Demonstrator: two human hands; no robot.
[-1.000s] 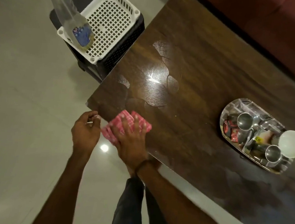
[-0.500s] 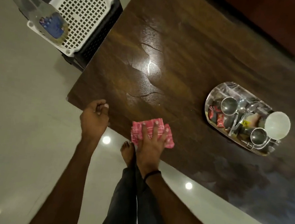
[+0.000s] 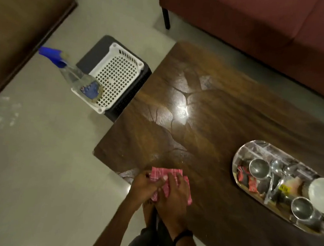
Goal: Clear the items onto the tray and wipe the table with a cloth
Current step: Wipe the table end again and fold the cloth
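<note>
A pink checked cloth [image 3: 166, 171] lies on the dark wooden table [image 3: 225, 116] at its near edge, close to the left corner. My right hand [image 3: 173, 196] rests flat on top of the cloth. From the left, my left hand [image 3: 143, 187] reaches in and its fingers pinch the cloth's left edge. To the right stands an oval steel tray [image 3: 240, 158] holding two steel cups, spoons, red packets and a white bowl [image 3: 321, 190]. Wet streaks shine on the table's left half.
A clear spray bottle [image 3: 74, 75] with a blue trigger stands at the corner of a white basket [image 3: 120, 75] on a black stool beyond the table's left end. A dark red sofa [image 3: 262, 24] runs along the far side. Brown wooden furniture [image 3: 19, 24] fills the upper left.
My right hand slid the cloth rightwards along the near edge. My left hand, free beside the table before, has come in and taken the cloth's left edge.
</note>
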